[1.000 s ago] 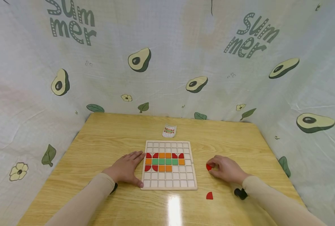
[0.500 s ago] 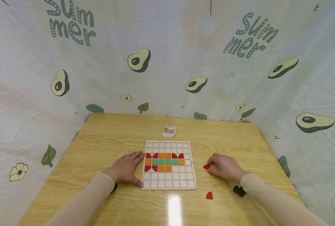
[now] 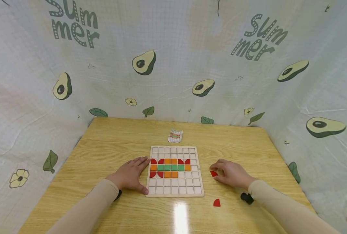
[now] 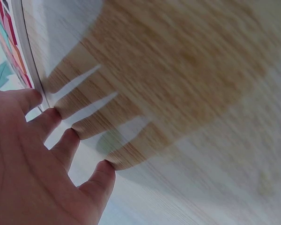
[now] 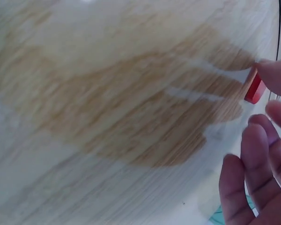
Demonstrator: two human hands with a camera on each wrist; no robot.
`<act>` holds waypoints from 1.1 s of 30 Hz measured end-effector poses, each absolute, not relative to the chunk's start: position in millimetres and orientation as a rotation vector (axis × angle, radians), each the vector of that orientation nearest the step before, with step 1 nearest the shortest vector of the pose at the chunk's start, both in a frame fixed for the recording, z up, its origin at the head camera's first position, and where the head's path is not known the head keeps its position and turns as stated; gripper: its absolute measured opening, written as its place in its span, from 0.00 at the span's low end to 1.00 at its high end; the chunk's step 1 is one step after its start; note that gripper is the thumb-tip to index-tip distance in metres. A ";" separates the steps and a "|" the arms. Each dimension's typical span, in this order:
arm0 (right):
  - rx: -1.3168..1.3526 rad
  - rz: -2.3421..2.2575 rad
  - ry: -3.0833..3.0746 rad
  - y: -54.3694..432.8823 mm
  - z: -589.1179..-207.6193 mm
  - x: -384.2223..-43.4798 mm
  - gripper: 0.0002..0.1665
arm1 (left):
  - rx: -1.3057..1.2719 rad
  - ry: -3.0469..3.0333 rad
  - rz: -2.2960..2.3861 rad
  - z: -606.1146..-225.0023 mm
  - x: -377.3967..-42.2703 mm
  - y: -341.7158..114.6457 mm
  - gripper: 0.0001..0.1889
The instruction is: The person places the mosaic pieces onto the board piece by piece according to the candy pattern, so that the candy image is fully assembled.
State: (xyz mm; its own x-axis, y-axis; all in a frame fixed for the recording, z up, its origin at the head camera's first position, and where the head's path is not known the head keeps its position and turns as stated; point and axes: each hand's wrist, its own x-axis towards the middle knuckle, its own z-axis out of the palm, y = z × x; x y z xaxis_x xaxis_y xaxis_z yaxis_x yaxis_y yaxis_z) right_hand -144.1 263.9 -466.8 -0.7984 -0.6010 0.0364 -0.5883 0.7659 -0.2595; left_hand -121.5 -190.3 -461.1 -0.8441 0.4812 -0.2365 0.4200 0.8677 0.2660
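A pale wooden grid board (image 3: 187, 190) lies on the table, with red quarter-circle tiles (image 3: 153, 174), orange square tiles (image 3: 167, 175) and green square tiles (image 3: 167, 167) in its middle rows. Spread along the board's left edge is my left hand (image 3: 131, 174), its fingertips and thumb touching the edge. To the right of the board, my right hand (image 3: 232, 174) has its thumb and curled fingers around a red quarter-circle tile (image 3: 213, 174). In the right wrist view that red tile (image 5: 256, 89) stays low at the tabletop, against the thumb. A second red quarter-circle tile (image 3: 217, 202) lies loose nearer me.
Behind the board lies a small curled pattern card (image 3: 175, 136) printed with a coloured grid. A printed cloth (image 3: 173, 65) hangs around the back and sides of the wooden table (image 3: 126, 133).
My right hand has shifted slightly left with the red tile, and the tile has turned between its fingers. The left hand and board have stayed put.
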 end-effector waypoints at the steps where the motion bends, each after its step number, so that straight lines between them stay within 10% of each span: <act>1: -0.987 -0.408 2.895 263.8 -466.6 -144.2 0.20 | 0.680 2.749 0.293 -462.4 -121.7 -190.6 0.66; 33: -1.044 -0.414 2.866 266.8 -466.2 -147.8 0.17 | 0.672 2.743 0.300 -457.0 -120.8 -188.2 0.66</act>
